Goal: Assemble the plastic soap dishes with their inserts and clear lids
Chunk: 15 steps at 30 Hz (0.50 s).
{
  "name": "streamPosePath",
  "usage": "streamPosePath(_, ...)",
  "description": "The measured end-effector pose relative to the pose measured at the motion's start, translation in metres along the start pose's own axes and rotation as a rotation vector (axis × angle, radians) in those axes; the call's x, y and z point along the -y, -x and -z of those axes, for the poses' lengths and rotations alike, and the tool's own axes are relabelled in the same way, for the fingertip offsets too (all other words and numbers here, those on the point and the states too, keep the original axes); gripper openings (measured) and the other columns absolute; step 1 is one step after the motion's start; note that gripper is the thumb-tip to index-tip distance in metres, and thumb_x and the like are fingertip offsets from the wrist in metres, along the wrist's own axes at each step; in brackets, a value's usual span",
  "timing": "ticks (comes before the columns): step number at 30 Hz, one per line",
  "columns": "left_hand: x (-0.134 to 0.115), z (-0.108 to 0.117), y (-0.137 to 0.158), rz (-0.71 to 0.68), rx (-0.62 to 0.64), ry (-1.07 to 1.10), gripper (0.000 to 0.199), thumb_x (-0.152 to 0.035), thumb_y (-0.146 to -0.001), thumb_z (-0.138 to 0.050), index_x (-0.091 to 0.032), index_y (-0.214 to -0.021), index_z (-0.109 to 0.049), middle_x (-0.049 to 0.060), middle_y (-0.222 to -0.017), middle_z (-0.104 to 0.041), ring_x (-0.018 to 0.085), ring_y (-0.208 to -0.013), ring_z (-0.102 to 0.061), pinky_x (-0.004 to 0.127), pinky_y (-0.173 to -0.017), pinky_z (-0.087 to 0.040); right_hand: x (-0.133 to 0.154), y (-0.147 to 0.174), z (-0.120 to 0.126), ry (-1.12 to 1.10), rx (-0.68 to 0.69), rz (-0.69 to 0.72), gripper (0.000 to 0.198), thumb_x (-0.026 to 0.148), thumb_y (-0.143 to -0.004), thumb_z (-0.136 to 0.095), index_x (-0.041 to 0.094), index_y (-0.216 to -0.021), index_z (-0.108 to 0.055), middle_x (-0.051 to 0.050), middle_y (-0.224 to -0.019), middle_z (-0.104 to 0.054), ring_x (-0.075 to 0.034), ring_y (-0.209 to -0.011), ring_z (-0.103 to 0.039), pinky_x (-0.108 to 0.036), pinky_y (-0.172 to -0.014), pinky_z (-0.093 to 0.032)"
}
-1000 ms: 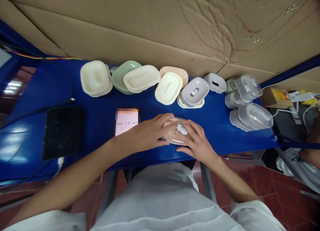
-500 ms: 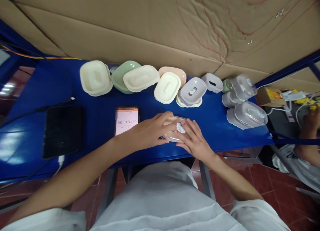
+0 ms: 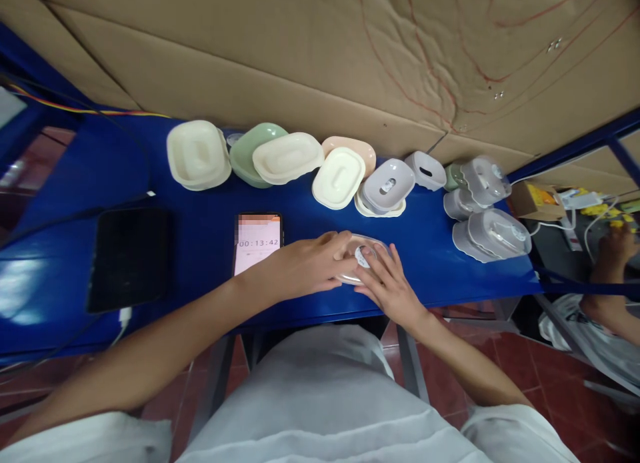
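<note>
A peach plastic container with a clear lid [image 3: 367, 241] and a round white label [image 3: 361, 257] sits near the front edge of the blue table. My left hand [image 3: 315, 263] grips its left side, fingers bent over the rim. Over the right part of the lid lies my right hand [image 3: 393, 286], its fingers apart and pressing on the top, with the thumb by the near edge. Both hands cover much of the container. Just left of it, partly behind my left forearm, a phone [image 3: 257, 243] shows a running timer.
Along the back stand cream tubs [image 3: 197, 156], a green bowl [image 3: 250, 153], a cream lid [image 3: 339, 178] and a grey tray [image 3: 389, 186]. Grey lidded containers [image 3: 500, 233] are stacked at the right. A black tablet [image 3: 129, 259] with a cable lies left. Another person's arm [image 3: 613, 276] shows far right.
My left fingers have shifted slightly on the container's left side. The right hand stays on the lid. The whole view has moved a little, and the timer has advanced one second.
</note>
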State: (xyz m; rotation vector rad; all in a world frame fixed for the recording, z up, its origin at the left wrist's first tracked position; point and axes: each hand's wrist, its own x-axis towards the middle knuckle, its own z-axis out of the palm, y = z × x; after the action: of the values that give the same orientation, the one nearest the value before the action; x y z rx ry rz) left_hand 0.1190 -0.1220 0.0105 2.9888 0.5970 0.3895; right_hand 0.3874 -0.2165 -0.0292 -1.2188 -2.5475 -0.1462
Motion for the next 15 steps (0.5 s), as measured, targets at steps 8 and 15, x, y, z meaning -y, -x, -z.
streamPosePath(8, -0.001, 0.011, -0.001, 0.098, 0.092, 0.145, 0.043, -0.027, -0.095, -0.080, -0.020, -0.134, -0.062, 0.013, -0.144, -0.057, 0.027, -0.117, -0.069, 0.032, -0.082, -0.063, -0.094, -0.022, 0.008, -0.316, -0.329, -0.456, 0.060, 0.056, -0.116, -0.030, 0.031, -0.170, -0.039, -0.014, -0.160, -0.060, -0.029, -0.145, -0.061, -0.055, -0.118, -0.054)
streamPosePath(15, -0.001, 0.011, 0.000, 0.078, 0.068, 0.129, 0.045, -0.028, -0.094, -0.082, -0.019, -0.132, -0.061, 0.016, -0.149, -0.056, 0.030, -0.119, -0.071, 0.037, -0.088, -0.065, -0.165, -0.078, -0.020, -0.375, -0.245, -0.712, 0.088, 0.083, -0.104, -0.027, 0.021, -0.165, -0.044, -0.016, -0.168, -0.050, -0.029, -0.157, -0.048, -0.051, -0.130, -0.041)
